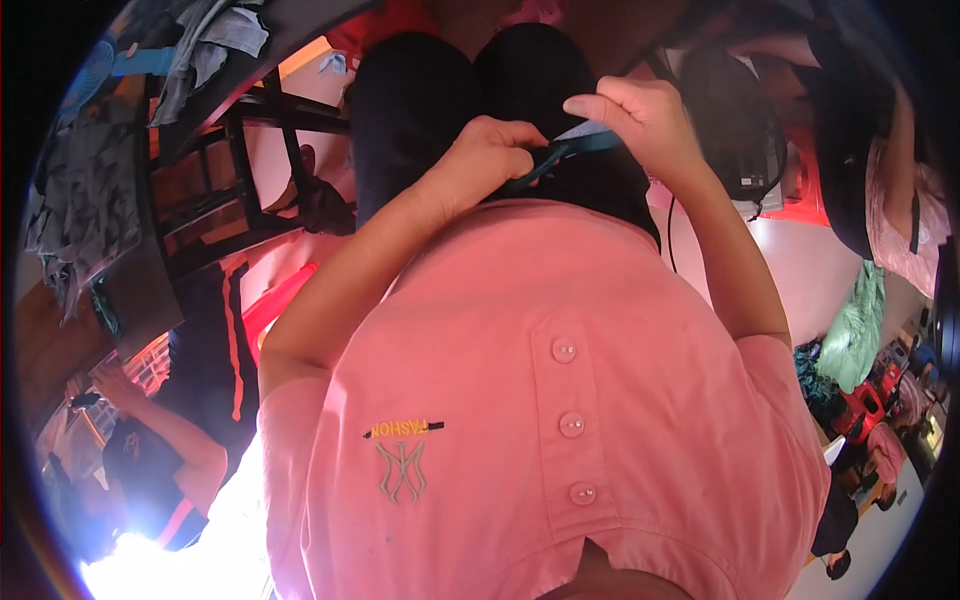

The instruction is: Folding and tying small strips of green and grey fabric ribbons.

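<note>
Hands met just above the lap, over the dark trousers [420, 100] of the seated person. The left hand [487, 155] was curled into a loose fist, knuckles up, and its fingers were closed around a dark teal strap [560, 152]. The left forearm came up from the lower left and bent at the elbow beside the pink shirt [540, 400]. The right hand [640, 115] was a little higher and to the right, with the wrist bent down; its thumb and fingers pinched the other end of the same strap, where a lighter blue piece showed. The strap ran slanted between the two hands, just above the edge of the shirt. Another person [150, 440] in dark clothes was at the lower left, well apart from the hands.
</note>
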Demonstrator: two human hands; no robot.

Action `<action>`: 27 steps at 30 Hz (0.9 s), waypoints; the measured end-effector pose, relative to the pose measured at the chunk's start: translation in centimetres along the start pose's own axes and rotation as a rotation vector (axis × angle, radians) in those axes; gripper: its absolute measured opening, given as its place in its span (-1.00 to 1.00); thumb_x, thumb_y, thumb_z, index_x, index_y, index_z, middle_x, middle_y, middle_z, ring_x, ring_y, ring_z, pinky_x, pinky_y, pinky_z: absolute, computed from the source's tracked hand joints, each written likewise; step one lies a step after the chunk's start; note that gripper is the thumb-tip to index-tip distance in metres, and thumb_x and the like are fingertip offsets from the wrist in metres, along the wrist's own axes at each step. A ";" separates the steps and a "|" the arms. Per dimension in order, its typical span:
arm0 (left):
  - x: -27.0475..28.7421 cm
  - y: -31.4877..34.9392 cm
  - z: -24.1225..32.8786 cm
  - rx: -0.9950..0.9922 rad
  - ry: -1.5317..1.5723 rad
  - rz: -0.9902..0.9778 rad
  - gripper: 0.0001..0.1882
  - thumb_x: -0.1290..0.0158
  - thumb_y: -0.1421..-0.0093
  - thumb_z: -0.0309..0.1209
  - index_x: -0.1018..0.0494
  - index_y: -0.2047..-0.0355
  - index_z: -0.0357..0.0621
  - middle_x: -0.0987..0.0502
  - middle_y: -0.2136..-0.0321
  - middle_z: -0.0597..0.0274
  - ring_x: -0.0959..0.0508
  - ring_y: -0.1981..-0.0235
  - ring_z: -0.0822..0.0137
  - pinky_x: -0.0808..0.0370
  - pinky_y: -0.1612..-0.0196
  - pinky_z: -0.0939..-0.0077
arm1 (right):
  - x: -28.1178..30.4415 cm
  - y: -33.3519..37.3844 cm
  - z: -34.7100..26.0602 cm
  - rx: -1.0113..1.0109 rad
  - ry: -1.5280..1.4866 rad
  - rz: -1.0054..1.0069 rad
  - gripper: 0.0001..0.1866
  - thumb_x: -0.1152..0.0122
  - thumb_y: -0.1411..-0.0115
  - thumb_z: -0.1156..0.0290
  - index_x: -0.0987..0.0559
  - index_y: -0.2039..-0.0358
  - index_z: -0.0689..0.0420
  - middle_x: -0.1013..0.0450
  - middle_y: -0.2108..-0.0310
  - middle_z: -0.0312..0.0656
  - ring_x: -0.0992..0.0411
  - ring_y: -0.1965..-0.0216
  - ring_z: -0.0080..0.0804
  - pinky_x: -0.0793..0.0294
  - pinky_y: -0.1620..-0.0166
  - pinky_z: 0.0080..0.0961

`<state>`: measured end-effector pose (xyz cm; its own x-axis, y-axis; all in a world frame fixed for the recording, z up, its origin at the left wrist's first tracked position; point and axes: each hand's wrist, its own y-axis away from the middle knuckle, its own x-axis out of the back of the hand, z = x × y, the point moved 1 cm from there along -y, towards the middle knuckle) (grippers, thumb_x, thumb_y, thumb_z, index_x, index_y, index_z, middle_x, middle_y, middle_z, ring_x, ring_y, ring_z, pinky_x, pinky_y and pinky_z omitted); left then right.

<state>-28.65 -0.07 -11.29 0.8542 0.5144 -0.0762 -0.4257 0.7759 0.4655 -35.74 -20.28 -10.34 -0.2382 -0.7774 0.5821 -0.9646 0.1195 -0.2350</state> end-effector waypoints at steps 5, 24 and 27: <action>-0.3 -0.5 1.7 -0.272 -0.051 0.052 -0.70 0.03 0.00 -0.55 -0.48 0.22 -0.35 -0.54 0.35 0.15 -0.47 0.47 0.48 -0.42 0.42 0.54 | -0.6 -1.0 -0.9 0.134 0.044 -0.002 -0.55 -0.31 -0.08 0.11 -0.43 0.74 0.15 -0.21 0.80 -0.15 -0.18 0.76 -0.28 -0.13 0.64 -0.40; -1.1 -2.3 -1.6 -0.237 0.223 0.259 -0.90 -0.06 -0.09 -0.61 -0.48 0.34 -0.28 -0.47 0.60 0.28 -0.34 0.65 0.54 -0.18 0.62 0.65 | -2.7 -1.9 -2.7 -0.071 -0.082 -0.063 -0.50 -0.27 -0.03 -0.02 -0.45 0.80 0.11 -0.25 0.84 -0.15 -0.29 0.76 -0.22 -0.22 0.62 -0.35; -0.6 -3.1 -2.1 -0.491 -0.120 0.251 -0.87 -0.06 -0.04 -0.65 -0.48 0.35 -0.30 -0.51 0.51 0.22 -0.45 0.53 0.44 -0.41 0.45 0.49 | -2.7 -2.5 -2.6 0.060 0.230 0.118 -0.52 -0.27 -0.02 -0.02 -0.47 0.78 0.09 -0.29 0.83 -0.14 -0.32 0.75 -0.16 -0.25 0.63 -0.32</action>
<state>-28.50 -2.05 -14.55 0.7248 0.6820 0.0977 -0.6845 0.7289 -0.0106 -32.95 -16.85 -9.27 -0.3751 -0.5986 0.7078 -0.9216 0.1591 -0.3539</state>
